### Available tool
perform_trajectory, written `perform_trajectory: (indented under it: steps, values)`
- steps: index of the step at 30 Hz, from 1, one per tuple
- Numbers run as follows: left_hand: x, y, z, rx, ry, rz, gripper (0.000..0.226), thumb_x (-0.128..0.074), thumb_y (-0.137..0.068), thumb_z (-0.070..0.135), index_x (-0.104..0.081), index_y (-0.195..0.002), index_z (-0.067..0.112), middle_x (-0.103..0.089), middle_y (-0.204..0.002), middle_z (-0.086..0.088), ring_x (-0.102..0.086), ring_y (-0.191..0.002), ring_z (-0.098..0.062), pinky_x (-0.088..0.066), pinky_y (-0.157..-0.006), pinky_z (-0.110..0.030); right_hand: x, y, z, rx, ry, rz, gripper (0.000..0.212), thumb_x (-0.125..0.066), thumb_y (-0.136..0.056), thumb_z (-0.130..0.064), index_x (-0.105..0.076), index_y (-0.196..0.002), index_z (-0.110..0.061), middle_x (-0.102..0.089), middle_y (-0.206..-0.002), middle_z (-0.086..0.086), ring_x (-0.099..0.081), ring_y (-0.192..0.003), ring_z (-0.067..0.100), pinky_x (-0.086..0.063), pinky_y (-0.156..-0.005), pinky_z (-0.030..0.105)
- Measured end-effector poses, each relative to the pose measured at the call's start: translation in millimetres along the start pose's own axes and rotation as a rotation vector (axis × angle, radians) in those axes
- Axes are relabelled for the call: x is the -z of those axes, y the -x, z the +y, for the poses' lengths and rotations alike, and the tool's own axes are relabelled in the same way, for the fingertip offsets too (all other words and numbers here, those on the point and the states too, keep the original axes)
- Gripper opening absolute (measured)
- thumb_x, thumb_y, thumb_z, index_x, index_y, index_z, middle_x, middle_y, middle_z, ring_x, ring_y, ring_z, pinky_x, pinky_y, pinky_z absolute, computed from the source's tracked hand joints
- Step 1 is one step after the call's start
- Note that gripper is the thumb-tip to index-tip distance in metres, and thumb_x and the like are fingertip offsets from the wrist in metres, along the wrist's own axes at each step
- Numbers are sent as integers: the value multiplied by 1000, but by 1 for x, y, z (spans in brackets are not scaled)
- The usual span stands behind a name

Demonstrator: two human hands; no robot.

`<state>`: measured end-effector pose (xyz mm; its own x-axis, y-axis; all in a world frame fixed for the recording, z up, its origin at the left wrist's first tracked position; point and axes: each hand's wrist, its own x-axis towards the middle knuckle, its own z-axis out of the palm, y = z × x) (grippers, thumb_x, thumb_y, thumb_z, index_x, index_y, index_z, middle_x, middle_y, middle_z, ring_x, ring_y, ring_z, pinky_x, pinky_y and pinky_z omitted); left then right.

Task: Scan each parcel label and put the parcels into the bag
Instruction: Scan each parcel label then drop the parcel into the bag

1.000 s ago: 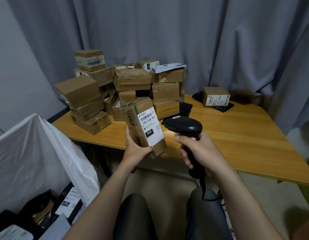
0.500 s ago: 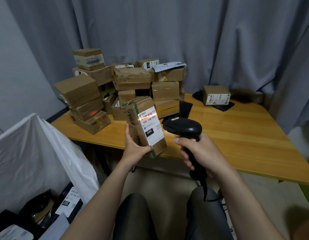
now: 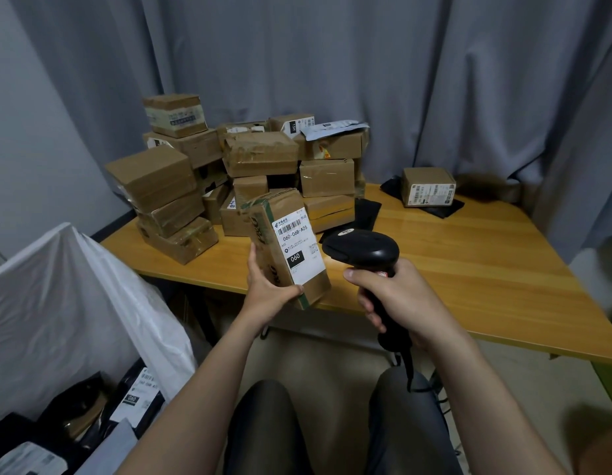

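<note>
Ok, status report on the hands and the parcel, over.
Left hand grips parcel, label facing scanner. Right hand grips scanner. Bag open at left, nothing blocking.

Left hand (image 3: 267, 296) and right hand (image 3: 405, 298): both bare. The thumbnail on the right hand is trimmed short.

Left forearm (image 3: 195, 389) and right forearm (image 3: 486, 389): bare along the whole visible length, from wrist to lower frame edge.

Legs: dark grey trousers (image 3: 263, 437) of plain, matte, unpatterned fabric. Two rounded trouser knees show at lower centre, the left knee (image 3: 260, 399) and the right knee (image 3: 397, 389), with soft folds in the cloth.
</note>
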<state>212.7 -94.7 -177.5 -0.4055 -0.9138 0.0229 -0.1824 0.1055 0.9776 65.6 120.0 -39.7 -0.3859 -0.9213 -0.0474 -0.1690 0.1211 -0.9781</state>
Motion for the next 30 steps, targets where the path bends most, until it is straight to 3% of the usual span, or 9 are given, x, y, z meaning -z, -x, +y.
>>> perform_trajectory:
  steps: [5,9,12,16,24,30]
  values:
    - [8,16,12,15,-54,15,141,-95,-41,47,-1,-142,71,-32,-161,-3,-36,-148,-26,-45,-111,-59,-8,-3,1,-17,5,17,38,-68,-99,-24,-56,-67,-10,-50,-53,6,-45,-41,20,-37,-44,29]
    - [34,46,26,-13,-231,96,132,-94,-52,44,-10,-152,54,-30,-159,-1,-30,-147,-26,-37,-117,-53,-25,-13,6,-43,48,13,39,-69,-98,-26,-56,-65,-11,-51,-52,4,-46,-41,19,-38,-43,28]
    - [67,74,37,-32,-413,170,111,-94,-61,40,-22,-146,42,-33,-145,-4,-30,-137,-27,-35,-111,-42,-44,-21,11,-63,44,-14,36,-70,-98,-25,-56,-68,-10,-51,-51,3,-45,-41,19,-37,-42,27]
    - [123,118,48,-9,-626,258,103,-91,-60,46,-26,-140,40,-33,-134,-2,-32,-128,-24,-40,-107,-43,-75,-29,17,-74,74,-113,32,-70,-98,-27,-59,-74,-10,-53,-53,2,-48,-43,18,-40,-44,28]
    - [223,181,17,347,-839,487,95,-86,-56,40,-32,-134,32,-37,-125,-10,-35,-126,-36,-35,-102,-50,-128,-33,22,-91,116,-260,27,-70,-97,-26,-62,-79,-7,-53,-60,10,-47,-46,23,-38,-46,32]
    - [261,179,-32,580,-949,517,80,-84,-66,44,-33,-126,30,-39,-126,-19,-35,-121,-37,-32,-100,-49,-147,-36,23,-96,119,-282,28,-69,-98,-23,-60,-78,-5,-52,-58,9,-45,-44,22,-36,-45,31]
